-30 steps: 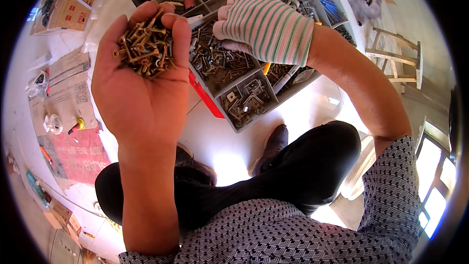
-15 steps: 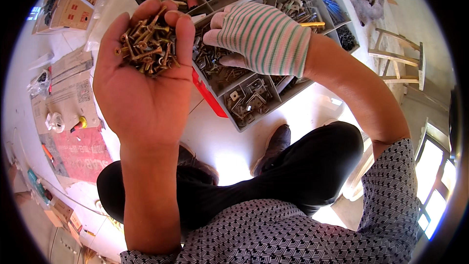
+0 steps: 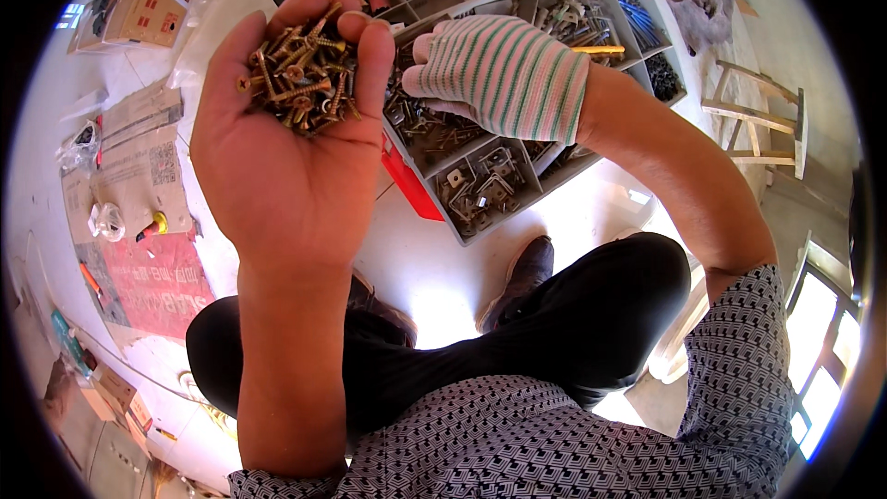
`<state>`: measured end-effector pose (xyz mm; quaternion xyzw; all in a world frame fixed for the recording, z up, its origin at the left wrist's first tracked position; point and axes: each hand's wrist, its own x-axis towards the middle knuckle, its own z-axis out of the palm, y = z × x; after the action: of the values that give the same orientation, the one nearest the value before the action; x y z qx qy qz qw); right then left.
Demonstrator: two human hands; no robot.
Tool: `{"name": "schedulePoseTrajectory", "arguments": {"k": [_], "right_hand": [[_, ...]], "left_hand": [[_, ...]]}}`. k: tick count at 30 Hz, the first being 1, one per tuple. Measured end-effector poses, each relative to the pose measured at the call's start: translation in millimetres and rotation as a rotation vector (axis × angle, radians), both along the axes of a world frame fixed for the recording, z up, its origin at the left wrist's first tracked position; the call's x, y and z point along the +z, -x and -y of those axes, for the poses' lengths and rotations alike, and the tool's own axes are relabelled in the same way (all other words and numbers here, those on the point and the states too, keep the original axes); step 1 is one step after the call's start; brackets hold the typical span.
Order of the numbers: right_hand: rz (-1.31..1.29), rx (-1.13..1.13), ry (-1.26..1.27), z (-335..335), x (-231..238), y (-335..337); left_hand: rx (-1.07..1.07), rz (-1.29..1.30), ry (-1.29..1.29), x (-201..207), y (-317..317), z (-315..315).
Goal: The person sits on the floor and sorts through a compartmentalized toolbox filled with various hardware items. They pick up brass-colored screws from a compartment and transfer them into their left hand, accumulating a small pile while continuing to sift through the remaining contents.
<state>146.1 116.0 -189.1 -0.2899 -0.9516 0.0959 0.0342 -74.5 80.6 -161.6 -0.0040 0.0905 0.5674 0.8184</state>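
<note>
Palm up, my bare left hand (image 3: 286, 166) cups a heap of brass-coloured screws (image 3: 305, 74), its fingers curled up around them. To its right, my right hand (image 3: 504, 74) wears a striped knit glove. Its fingers bend down and close over a compartment of loose screws (image 3: 453, 134) in a grey divided organizer box (image 3: 545, 187). The fingertips are partly hidden, so whatever they grip cannot be made out. Nearest to me, another compartment holds metal brackets (image 3: 485, 187).
Further compartments hold blue fasteners (image 3: 633, 9), black screws (image 3: 662, 77) and a yellow stick (image 3: 599, 49). A red part (image 3: 411, 180) shows beside the box. At left lie flattened cardboard (image 3: 139, 176) and a carton (image 3: 152, 5). A wooden stool (image 3: 759, 118) stands at right.
The left hand with its screws has shifted slightly right in view, as has the box. The gloved fingers have drawn closer together over the screw compartment.
</note>
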Motion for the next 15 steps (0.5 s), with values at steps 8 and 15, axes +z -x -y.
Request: {"name": "schedulePoseTrajectory", "arguments": {"k": [8,15], "right_hand": [[-0.331,-0.056,0.178,-1,7,-13],[-0.564,-0.422,0.717,10,27,-21]], "left_hand": [[0.022,-0.029,0.001,5,0,0],[0.050,-0.078,0.037,1,-6,0]]}}
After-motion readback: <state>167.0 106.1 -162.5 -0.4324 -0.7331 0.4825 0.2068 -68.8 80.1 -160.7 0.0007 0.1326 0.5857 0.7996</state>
